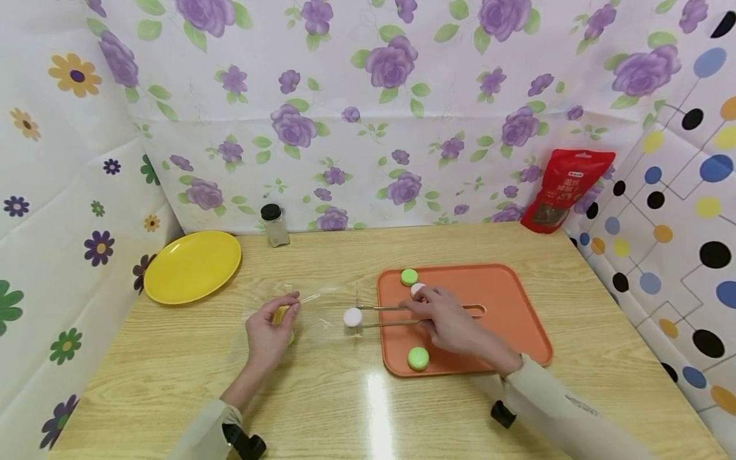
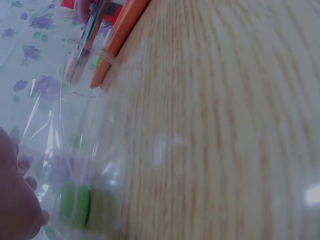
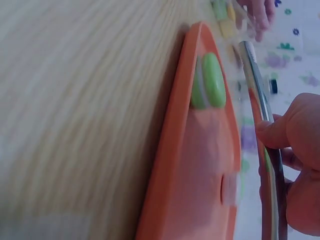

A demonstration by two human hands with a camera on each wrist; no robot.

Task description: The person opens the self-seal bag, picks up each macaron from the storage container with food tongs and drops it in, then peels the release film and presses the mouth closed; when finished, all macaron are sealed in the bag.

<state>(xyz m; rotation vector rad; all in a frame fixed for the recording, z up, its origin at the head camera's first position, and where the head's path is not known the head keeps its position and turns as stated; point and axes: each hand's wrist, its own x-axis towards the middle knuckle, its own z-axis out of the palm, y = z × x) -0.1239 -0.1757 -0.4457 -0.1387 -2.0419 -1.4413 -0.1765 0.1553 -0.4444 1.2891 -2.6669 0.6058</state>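
My left hand (image 1: 269,331) pinches the edge of a clear plastic bag (image 1: 319,314) lying open toward the right. Inside it, in the left wrist view, a green macaron (image 2: 75,205) lies at the closed end; a yellow one (image 1: 280,314) is partly hidden by my left hand. My right hand (image 1: 451,322) grips metal tongs (image 1: 386,322) over the tray. Between the tong tips is a white macaron (image 1: 352,317), at the bag's mouth. In the right wrist view my right thumb and fingers (image 3: 305,155) hold the tongs (image 3: 260,95).
An orange tray (image 1: 512,294) holds two green macarons (image 1: 418,358) and a pale one (image 1: 418,291) beside my right hand. A yellow plate (image 1: 192,267) lies back left, a black-lidded jar (image 1: 276,229) stands behind the bag, and a red pouch (image 1: 563,191) stands back right.
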